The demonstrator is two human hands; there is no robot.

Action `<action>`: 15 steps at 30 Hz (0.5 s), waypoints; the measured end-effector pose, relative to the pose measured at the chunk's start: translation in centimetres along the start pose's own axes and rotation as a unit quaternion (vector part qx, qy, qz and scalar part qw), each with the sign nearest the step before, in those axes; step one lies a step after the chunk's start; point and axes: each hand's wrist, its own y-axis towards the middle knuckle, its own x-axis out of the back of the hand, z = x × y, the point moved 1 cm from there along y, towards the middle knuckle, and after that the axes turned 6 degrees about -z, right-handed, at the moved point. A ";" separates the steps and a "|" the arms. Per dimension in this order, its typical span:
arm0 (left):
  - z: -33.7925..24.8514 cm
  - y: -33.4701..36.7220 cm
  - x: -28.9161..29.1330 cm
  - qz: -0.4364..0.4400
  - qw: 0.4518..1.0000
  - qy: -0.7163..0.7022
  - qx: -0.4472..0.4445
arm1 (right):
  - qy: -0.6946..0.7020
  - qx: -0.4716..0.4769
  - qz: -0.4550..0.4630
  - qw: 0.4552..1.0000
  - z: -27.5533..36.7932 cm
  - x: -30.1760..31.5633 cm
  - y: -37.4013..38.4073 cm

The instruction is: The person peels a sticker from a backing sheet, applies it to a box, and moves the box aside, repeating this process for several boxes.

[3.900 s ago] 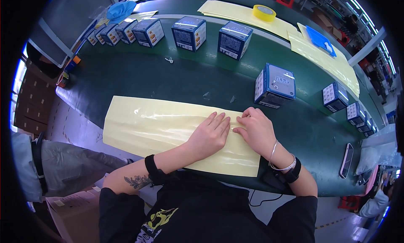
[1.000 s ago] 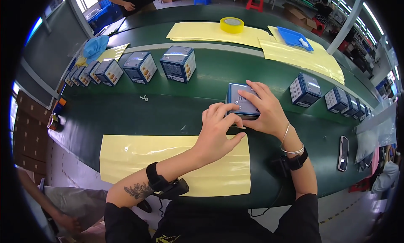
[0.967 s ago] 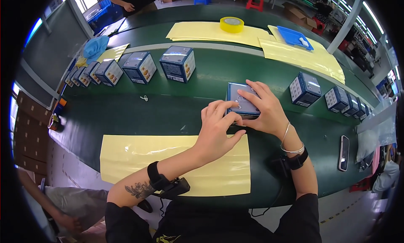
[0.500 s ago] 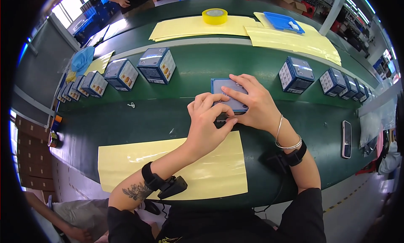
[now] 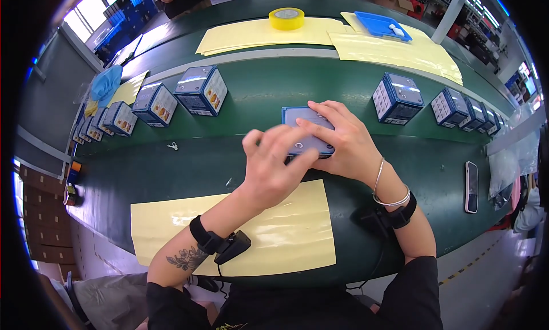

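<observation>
Near the middle of the green bench is a small blue box (image 5: 314, 144) with a greyish top. My right hand (image 5: 347, 140) grips its right side, with fingers over the top and the thumb low at the near edge. My left hand (image 5: 269, 161) is at the box's left near corner, its fingers curled and smeared by motion. Whether those fingers touch the box is not clear. The hands cover much of the box's sides. Below my left forearm lies a yellow sheet (image 5: 286, 233).
Blue boxes stand in rows at left (image 5: 200, 90) and right (image 5: 398, 98). Behind the bench rail are yellow sheets (image 5: 240, 38), a roll of yellow tape (image 5: 286, 19) and a blue tray (image 5: 377, 25). A phone (image 5: 471, 187) lies at right; a small white piece (image 5: 172, 146) lies left.
My left hand has drawn back slightly to the left from the box's near edge, its fingers now blurred. My right hand stays on the box. The whole view has shifted a little.
</observation>
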 end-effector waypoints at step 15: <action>-0.3 0.5 1.3 0.147 0.984 0.069 -0.077 | 0.035 0.014 0.026 0.999 -1.0 0.4 1.3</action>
